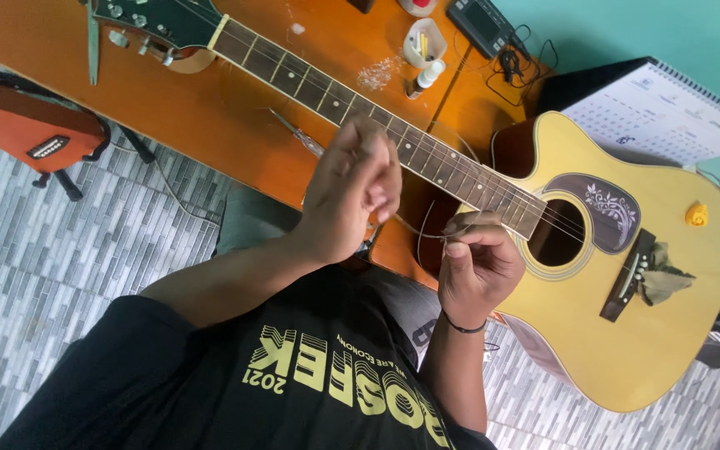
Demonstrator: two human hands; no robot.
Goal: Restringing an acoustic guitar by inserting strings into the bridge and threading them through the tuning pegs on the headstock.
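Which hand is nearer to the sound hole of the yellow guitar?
Right. The right hand sits just beside the sound hole; the left hand is farther along the neck.

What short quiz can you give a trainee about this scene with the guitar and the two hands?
1. True or false: the neck of the yellow guitar lies across the orange-brown table.
2. Which hand wears the black wristband? A: the left hand. B: the right hand. C: both hands.
3. What do the fingers of the right hand pinch, near the sound hole?

Key: 1 true. 2 B. 3 a thin string.
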